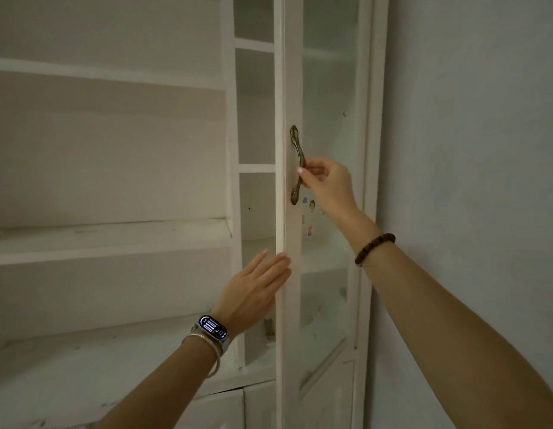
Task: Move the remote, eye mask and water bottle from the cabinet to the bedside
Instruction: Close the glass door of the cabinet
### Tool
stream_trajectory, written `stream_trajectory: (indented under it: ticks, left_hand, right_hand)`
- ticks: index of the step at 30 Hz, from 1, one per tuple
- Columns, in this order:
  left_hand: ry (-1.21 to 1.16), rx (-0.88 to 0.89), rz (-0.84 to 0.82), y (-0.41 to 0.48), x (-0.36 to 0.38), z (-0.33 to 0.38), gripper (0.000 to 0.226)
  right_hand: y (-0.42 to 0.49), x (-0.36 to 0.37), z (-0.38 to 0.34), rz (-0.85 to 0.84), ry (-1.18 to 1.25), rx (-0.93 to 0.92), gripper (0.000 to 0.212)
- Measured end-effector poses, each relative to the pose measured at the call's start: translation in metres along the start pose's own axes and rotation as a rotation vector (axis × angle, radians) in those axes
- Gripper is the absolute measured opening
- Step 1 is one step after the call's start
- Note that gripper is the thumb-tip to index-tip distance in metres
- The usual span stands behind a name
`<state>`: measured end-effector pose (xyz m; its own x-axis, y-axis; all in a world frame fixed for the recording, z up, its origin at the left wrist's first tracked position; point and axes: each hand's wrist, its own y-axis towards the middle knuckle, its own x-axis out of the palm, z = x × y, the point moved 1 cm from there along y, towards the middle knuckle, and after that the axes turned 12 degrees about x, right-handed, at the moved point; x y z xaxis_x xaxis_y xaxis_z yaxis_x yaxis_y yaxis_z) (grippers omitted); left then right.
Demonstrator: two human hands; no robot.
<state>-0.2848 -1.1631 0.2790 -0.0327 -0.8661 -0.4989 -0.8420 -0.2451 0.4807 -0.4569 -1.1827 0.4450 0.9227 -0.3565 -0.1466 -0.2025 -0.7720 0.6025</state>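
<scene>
A tall white cabinet door (292, 274) with a glass pane stands a little ajar in front of me. My right hand (326, 181) grips its dark metal handle (296, 162) with curled fingers. My left hand (256, 289) lies flat with straight fingers against the door's free edge, lower down. Behind the door I see narrow white compartments (256, 119). No remote, eye mask or water bottle shows anywhere in view.
Open white shelves (108, 239) fill the left side. Lower cabinet doors (219, 410) sit beneath them. A plain pale wall (470, 150) runs along the right of the cabinet. Small stickers (309, 209) dot the glass below the handle.
</scene>
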Motion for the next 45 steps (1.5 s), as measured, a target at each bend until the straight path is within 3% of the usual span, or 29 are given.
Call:
stream_trajectory:
  ticks: [23, 45]
  left_hand:
    - [0.067, -0.207, -0.185, -0.041, 0.113, -0.083, 0.064]
    - [0.041, -0.278, -0.224, -0.039, 0.155, -0.093, 0.07]
  right_hand:
    - [0.081, 0.138, 0.031, 0.079, -0.018, -0.032, 0.02]
    - [0.118, 0.158, 0.049, 0.067, -0.009, -0.054, 0.015]
